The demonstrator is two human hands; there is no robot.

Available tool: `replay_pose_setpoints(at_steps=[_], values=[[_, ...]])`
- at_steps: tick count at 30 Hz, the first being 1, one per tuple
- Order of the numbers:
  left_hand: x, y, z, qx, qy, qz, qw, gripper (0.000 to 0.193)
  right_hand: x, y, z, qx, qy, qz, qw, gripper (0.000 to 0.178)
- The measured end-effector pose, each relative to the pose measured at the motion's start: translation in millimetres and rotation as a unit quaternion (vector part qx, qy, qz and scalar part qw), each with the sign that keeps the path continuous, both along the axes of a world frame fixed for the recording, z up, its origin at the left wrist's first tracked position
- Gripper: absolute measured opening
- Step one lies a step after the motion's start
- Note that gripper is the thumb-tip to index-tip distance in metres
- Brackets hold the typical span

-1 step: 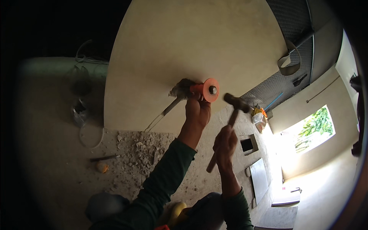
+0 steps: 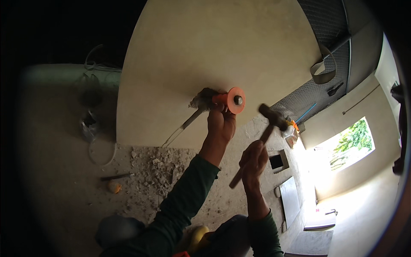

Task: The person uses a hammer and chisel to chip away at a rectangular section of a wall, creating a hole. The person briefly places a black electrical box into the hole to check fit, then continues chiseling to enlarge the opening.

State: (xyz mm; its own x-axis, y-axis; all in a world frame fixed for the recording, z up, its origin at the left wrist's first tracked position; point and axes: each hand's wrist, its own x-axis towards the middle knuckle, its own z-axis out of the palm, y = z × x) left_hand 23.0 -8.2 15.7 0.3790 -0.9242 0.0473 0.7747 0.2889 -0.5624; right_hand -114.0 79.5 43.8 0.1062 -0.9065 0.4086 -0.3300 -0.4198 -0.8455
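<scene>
My left hand [image 2: 220, 126] is closed round the orange grip of a chisel [image 2: 237, 101], whose round guard and metal striking end point back toward me. The chisel's tip is hidden at a rough hole [image 2: 203, 99] broken into the plain wall [image 2: 184, 55]. From that hole a narrow groove [image 2: 188, 122] slants down to the left. In my right hand [image 2: 253, 160] is a hammer [image 2: 273, 118], gripped by its wooden handle. Its head hangs to the right of the chisel, apart from the striking end.
Broken rubble [image 2: 156, 167] lies on the floor under the wall. A dark bar [image 2: 116, 176] and a small orange-yellow object [image 2: 114, 187] rest to its left. On the right are a square floor opening [image 2: 277, 161], a pale board [image 2: 290, 201] and a bright window opening [image 2: 352, 143].
The hammer in my right hand has swung a little to the right, away from the chisel. My left hand and the chisel stay in place.
</scene>
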Motion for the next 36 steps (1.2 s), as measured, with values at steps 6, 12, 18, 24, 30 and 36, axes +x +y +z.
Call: replay_pose_setpoints(at_steps=[6,12,18,24,30,36], values=[[-5.9,7.7,-2.2,0.028,-0.038,0.007,0.999,0.015,6.7,5.9,12.9,0.031,0.168,0.01,0.985,0.054],[-10.4,20.7,8.0,0.0,-0.05,0.014,0.999,0.017,2.2,22.3,12.0,-0.045,0.047,-0.005,0.998,0.047],[-0.2,12.5,8.8,0.005,-0.037,0.021,0.999,0.014,4.1,11.9,-0.2,-0.078,0.012,-0.019,0.997,0.049],[3.1,13.9,-4.8,0.009,-0.076,0.004,0.997,0.016,-0.1,5.4,-6.8,0.005,0.069,-0.016,0.997,0.046],[-1.4,19.3,-6.6,0.005,-0.095,0.013,0.995,0.02,-2.4,7.6,-5.6,-0.073,-0.023,0.037,0.996,0.043],[2.4,14.3,-0.7,-0.022,-0.073,0.024,0.997,0.019,-1.3,5.1,-7.7,0.006,0.008,0.014,1.0,0.042]])
